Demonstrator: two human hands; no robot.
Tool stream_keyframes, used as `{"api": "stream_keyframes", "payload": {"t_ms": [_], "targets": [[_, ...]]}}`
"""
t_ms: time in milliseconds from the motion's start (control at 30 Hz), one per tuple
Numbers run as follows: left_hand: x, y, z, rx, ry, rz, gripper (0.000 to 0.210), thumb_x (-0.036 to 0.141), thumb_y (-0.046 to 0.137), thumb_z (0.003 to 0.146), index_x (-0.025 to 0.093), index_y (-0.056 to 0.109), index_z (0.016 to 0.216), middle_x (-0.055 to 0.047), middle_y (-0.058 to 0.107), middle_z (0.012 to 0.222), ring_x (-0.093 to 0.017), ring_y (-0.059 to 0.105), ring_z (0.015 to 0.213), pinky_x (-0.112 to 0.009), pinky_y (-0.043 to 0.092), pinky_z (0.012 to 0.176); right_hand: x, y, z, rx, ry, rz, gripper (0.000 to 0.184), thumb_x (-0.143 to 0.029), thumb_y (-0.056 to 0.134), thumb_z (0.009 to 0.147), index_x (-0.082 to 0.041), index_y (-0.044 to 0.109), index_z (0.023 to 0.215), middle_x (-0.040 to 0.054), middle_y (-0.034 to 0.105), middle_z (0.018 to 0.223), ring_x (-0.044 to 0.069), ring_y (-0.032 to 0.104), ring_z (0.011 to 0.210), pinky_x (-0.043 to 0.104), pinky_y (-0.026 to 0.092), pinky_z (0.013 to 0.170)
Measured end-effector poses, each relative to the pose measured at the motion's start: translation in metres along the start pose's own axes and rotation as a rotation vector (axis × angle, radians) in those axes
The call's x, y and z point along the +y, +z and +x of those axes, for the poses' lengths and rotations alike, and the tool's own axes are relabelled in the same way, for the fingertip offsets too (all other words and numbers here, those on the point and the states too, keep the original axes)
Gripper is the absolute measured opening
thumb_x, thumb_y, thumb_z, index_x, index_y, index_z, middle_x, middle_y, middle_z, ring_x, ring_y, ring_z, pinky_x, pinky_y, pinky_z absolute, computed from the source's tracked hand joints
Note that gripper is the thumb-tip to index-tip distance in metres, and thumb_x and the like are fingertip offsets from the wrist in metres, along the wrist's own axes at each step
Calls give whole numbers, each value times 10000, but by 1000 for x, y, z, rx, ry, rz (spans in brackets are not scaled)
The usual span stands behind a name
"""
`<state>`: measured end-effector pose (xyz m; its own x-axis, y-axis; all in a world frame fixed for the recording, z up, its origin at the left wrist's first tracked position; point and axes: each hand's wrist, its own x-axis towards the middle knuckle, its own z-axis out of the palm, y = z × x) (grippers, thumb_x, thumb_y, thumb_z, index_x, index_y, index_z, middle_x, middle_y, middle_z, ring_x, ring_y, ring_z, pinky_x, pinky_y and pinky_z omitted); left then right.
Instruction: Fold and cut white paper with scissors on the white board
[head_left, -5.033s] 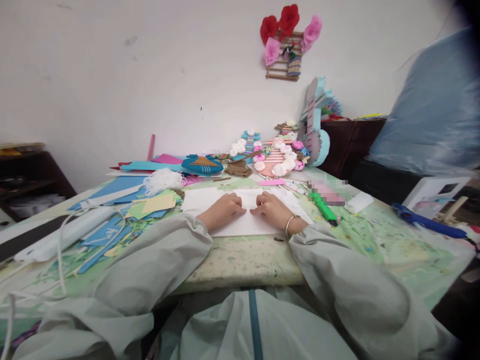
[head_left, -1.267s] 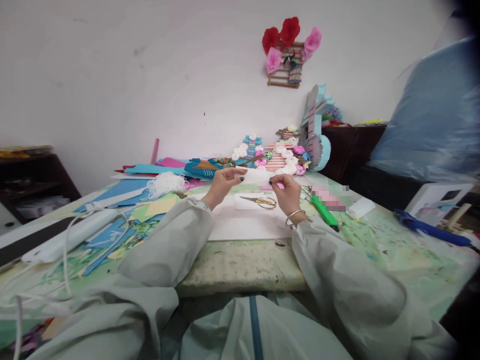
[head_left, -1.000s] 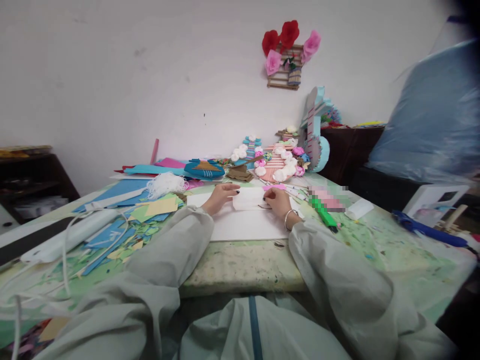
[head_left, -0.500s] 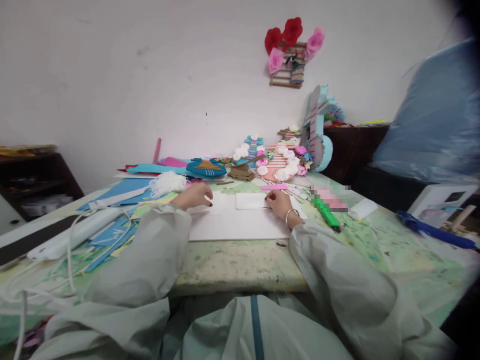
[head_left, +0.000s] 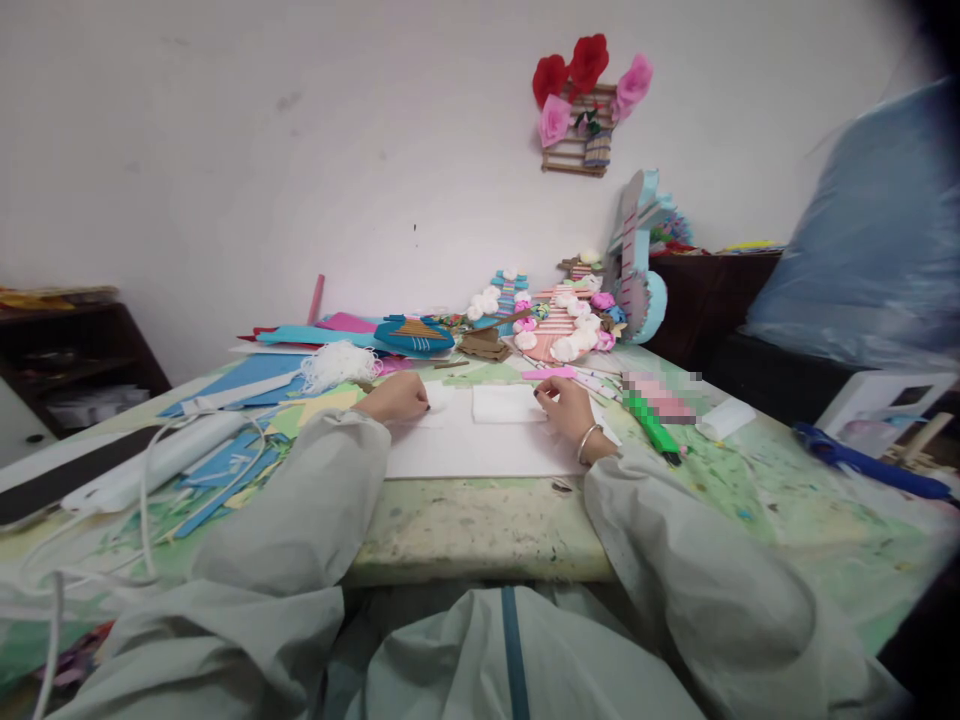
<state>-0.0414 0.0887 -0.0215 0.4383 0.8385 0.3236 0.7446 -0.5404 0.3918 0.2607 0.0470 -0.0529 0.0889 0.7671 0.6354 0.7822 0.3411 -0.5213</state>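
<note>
A white board lies flat at the table's near edge, with a small white folded paper on its far half. At the board's left side is my left hand, its fingers curled together over a thin white piece; whether they grip it is hidden. My right hand, with a bracelet at the wrist, is closed in a pinch at the right end of the folded paper. The paper lies between my two hands.
Left of the board are white string, blue sheets and a white power strip with its cord. A green cutter and a white roll lie to the right. Paper crafts stand at the back.
My left hand's thumb and fingers have come together from a slight gap. My right hand stays at the paper's right end. The whole view has shifted a little.
</note>
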Motion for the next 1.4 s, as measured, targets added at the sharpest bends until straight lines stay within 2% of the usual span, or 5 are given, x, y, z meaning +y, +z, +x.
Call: {"api": "stream_keyframes", "payload": {"t_ms": [300, 567, 900, 1067, 1400], "targets": [[25, -1, 6, 327, 83, -147, 220, 307, 517, 760, 172, 685, 719, -49, 660, 719, -178, 552, 683, -254, 371, 638, -6, -4, -5, -58, -103, 165, 239, -90, 562, 641, -175, 617, 858, 20, 659, 843, 132, 584, 673, 276, 453, 667], [82, 43, -8, 169, 291, -359, 178, 286, 537, 779, 202, 693, 783, -37, 682, 768, -175, 562, 688, -263, 391, 658, -28, -12, -19, -306, -157, 546, 452, -177, 624, 657, -227, 593, 1105, 79, 524, 1259, 68, 586, 593, 234, 497, 578], [83, 49, -12, 9, 401, -230, 476, 304, 775, 499, 217, 672, 955, -72, 623, 1005, -250, 541, 933, -339, 400, 843, -9, -12, -13, -359, 58, 476, 110, -253, 662, 605, -163, 632, 661, -11, 631, 604, 129, 572, 581, 230, 437, 546], [73, 36, -7, 225, 100, -283, 144, 303, 652, 665, 168, 678, 622, 1, 524, 559, -133, 479, 564, -262, 374, 579, -7, -22, -8, -306, 121, 633, 229, -347, 691, 616, -151, 573, 597, 7, 626, 573, 111, 540, 541, 222, 407, 528], [75, 28, -11, -111, -346, -1071, 370, 401, 782, 574, 149, 681, 826, -105, 708, 681, -185, 658, 564, -256, 495, 525, -5, -28, -7, -282, 147, 746, 300, -425, 720, 626, -137, 657, 681, 29, 653, 633, 103, 518, 542, 232, 404, 530]]}}
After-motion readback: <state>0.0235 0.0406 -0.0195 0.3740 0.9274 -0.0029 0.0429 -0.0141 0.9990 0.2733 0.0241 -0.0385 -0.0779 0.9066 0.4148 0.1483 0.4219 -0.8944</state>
